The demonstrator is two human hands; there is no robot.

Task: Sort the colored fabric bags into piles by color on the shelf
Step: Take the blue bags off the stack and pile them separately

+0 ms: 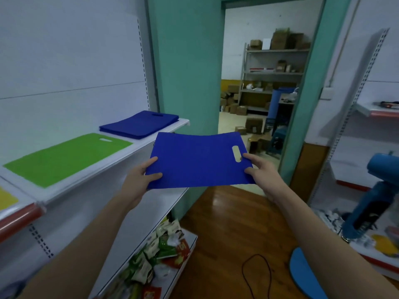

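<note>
White shelf (138,145) along the left wall carried a dark blue pile (140,124) at its far right corner, a green bag (64,156) mid-shelf and a yellow bag (6,199) at the near edge. Off the shelf's front edge, the blue bag (198,160) was held flat in the air. Left hand (142,175) pinched its left edge; right hand (259,171) pinched its right edge beside the handle slot. No writing was legible.

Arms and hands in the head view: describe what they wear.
Both forearms are bare, with no sleeves in view. The left hand and right hand wear no gloves. No rings, watch or bands show on the fingers or wrists, and no markings are visible.
</note>
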